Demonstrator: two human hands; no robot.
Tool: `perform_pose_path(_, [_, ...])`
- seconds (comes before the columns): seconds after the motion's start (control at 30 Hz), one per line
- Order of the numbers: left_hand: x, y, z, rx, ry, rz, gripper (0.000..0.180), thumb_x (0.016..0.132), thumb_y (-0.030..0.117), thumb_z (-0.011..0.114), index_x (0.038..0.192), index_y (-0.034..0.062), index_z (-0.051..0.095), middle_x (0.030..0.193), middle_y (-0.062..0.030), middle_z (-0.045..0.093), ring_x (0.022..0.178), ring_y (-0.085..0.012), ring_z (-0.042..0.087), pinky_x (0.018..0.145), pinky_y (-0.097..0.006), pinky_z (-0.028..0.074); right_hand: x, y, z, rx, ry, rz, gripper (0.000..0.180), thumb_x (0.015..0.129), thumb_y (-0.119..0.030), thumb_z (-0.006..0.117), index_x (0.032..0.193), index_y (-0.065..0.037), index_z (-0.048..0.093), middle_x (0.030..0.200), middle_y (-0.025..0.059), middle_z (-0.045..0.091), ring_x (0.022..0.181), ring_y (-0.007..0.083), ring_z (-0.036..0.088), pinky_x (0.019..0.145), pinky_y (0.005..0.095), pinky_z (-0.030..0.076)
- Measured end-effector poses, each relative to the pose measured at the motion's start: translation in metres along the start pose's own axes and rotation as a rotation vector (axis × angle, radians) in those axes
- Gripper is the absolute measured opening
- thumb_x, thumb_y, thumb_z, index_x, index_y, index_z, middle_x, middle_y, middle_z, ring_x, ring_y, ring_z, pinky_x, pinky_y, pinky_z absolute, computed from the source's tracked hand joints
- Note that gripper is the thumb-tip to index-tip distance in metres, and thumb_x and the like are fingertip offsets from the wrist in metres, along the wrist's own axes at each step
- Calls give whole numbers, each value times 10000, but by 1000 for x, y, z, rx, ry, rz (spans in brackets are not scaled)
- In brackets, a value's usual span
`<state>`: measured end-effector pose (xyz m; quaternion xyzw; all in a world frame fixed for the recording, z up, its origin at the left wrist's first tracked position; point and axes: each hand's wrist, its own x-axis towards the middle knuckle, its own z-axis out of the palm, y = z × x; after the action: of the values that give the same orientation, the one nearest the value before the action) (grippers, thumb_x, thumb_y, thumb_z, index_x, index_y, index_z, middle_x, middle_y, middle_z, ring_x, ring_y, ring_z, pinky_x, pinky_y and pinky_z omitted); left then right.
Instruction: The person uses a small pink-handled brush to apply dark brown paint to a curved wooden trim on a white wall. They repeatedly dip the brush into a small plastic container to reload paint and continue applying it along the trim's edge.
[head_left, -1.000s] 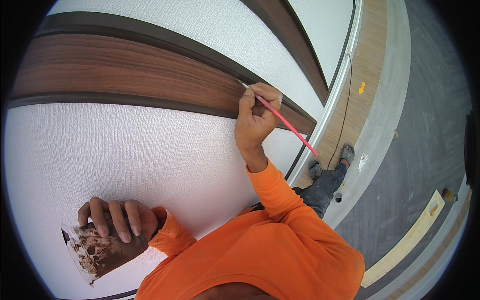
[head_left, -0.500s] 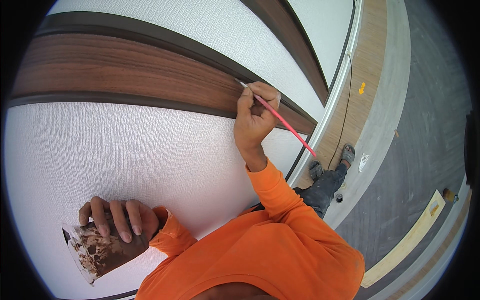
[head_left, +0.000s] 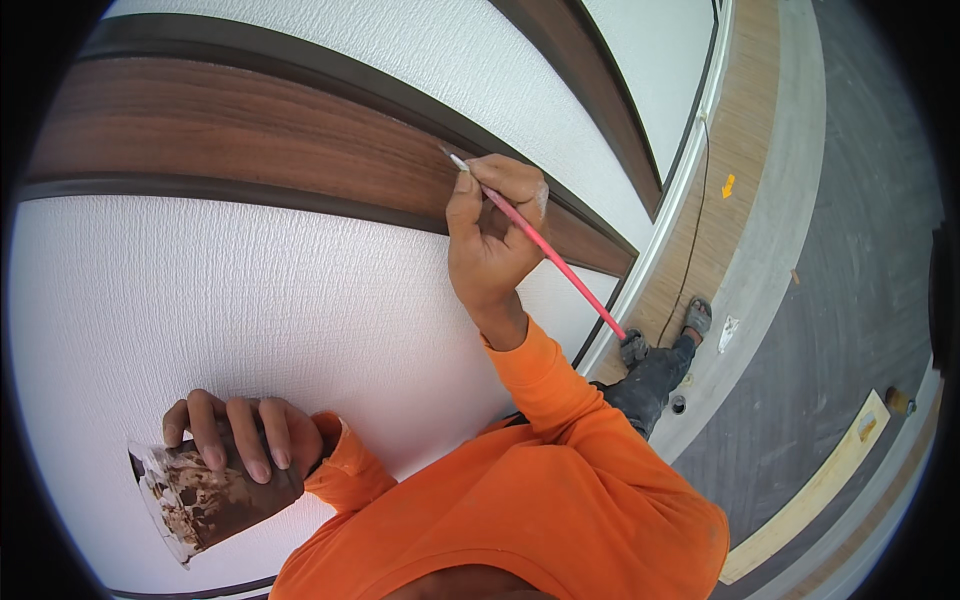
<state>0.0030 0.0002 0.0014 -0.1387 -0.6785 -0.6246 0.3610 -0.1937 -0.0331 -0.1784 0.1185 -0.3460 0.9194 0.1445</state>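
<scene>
A thin paintbrush [head_left: 562,262] with a pinkish-red handle is pinched in my right hand [head_left: 492,240]. Its fine tip is at the brown wood-grain panel [head_left: 250,120], just below the dark upper trim [head_left: 330,88]; whether it touches the surface I cannot tell. At the lower left, my left hand [head_left: 245,435] wraps round a tilted cup [head_left: 205,510], smeared with brown paint and whitish residue. The cup's inside is hidden from view.
White textured wall [head_left: 280,290] lies below the panel, and another brown strip [head_left: 600,90] runs beyond it. A dark cable [head_left: 692,240] trails along the wood-look floor border. A long pale board [head_left: 810,500] rests on the grey floor [head_left: 850,250] at the right.
My right hand and the paintbrush have shifted left along the panel, with the tip slightly higher in view. My left hand and the cup have barely moved.
</scene>
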Motion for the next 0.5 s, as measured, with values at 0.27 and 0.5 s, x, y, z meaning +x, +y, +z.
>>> perform_pose_path(0.27, [10,-3,6,-6,-5,-12,778,800,368,796,1353,25,369,1062,-130,537,810,-271,643,656,-410,552,10,1,8,30,1,34,188,856,115,623,1004,6,584,979,121,609,769,129,623,644,235,534])
perform_pose_path(0.5, [20,-11,14,-3,-1,-22,790,788,364,809,1352,28,370,1059,-125,538,815,-270,645,665,-407,555,21,6,6,35,33,39,220,826,137,616,992,-2,573,952,113,604,740,137,639,617,246,543])
